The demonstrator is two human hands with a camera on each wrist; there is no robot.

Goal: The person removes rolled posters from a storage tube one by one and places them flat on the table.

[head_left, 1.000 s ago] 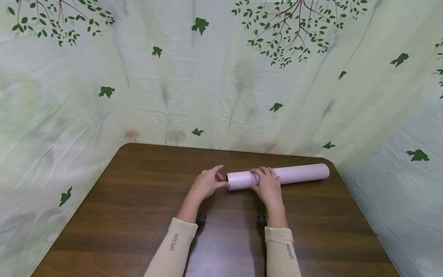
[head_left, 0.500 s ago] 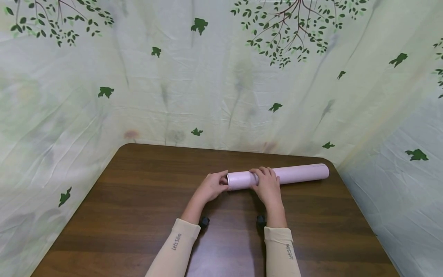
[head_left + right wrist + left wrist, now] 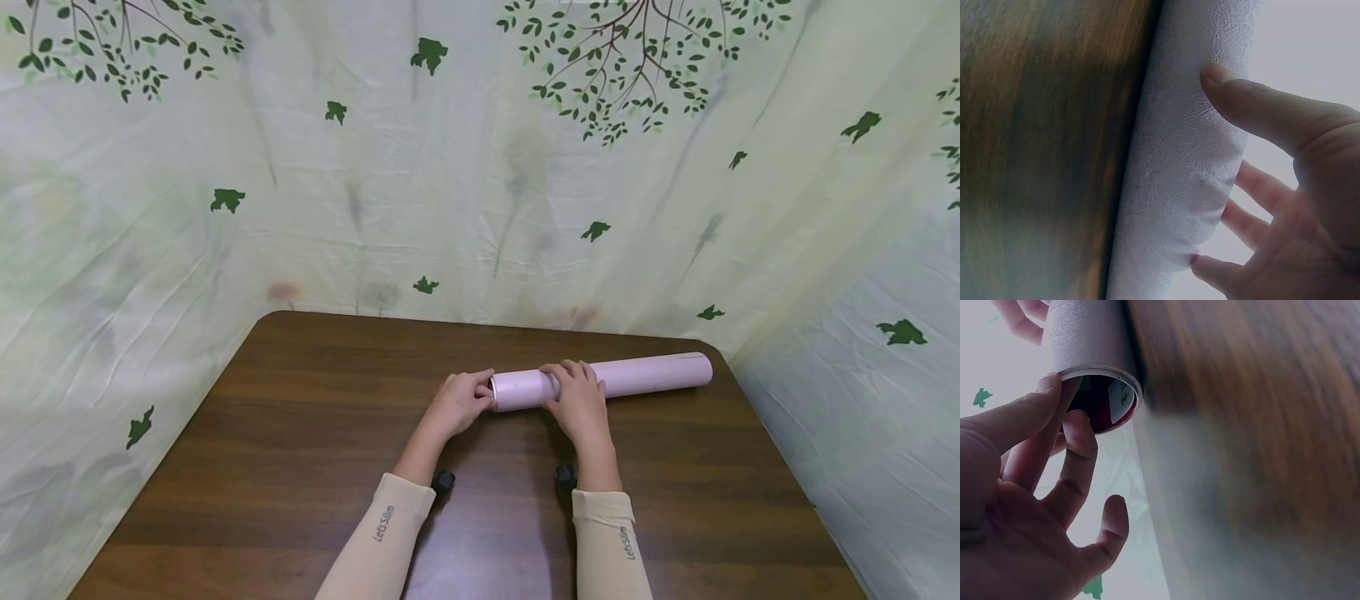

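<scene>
A pale pink roll of sheet material (image 3: 652, 375) lies across the table, its right end slightly farther back. Its outside looks finely creased in the right wrist view. Inside its open left end, in the left wrist view, a dark red and white printed surface (image 3: 1124, 403) shows. My left hand (image 3: 457, 404) pinches the rim of that end, thumb outside and a finger inside; other fingers are bent below the opening. My right hand (image 3: 581, 404) grips the roll left of its middle, thumb on the near side, fingers over the top. The far fingertips are partly hidden.
The brown wooden table (image 3: 315, 417) has rounded back corners. Behind and beside it hangs a pale curtain (image 3: 465, 167) printed with leaves and branches. Black wrist devices (image 3: 566, 477) sit by both sleeve cuffs.
My left hand has moved right onto the roll's left end, a finger entering the opening and closing on the rim. My right hand and the roll stay practically in place.
</scene>
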